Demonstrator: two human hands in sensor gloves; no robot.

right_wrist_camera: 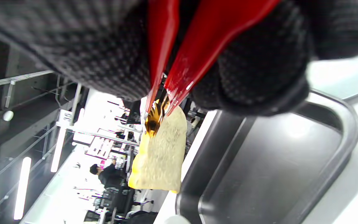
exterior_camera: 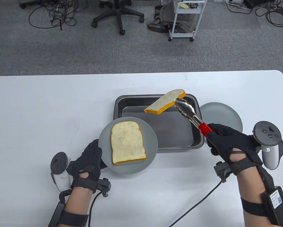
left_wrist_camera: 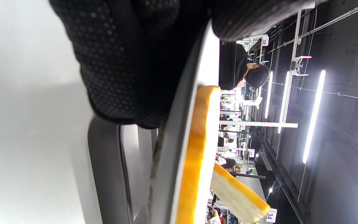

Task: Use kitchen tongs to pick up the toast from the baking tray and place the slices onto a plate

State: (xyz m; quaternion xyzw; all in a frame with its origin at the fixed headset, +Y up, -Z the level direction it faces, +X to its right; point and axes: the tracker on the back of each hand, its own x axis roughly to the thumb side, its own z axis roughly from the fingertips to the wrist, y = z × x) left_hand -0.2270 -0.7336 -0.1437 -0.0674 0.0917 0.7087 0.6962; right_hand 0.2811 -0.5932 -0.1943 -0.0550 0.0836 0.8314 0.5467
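Right hand (exterior_camera: 229,144) squeezes the red-handled metal kitchen tongs (exterior_camera: 191,114), whose grip is closed on a crust corner of a pale toast slice (exterior_camera: 165,102) hanging tilted above the dark rectangular baking tray (exterior_camera: 155,98). Left hand (exterior_camera: 89,160) grips the near-left rim of the round grey plate (exterior_camera: 150,134), probably steadying it over the tray's near-left corner on the white counter (exterior_camera: 49,106). Another toast slice (exterior_camera: 127,142) already lies flat there.

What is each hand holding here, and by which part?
The right hand grips the tongs by their red handles; their tips pinch a toast slice at its crust edge. The left hand holds the plate by its near-left rim.
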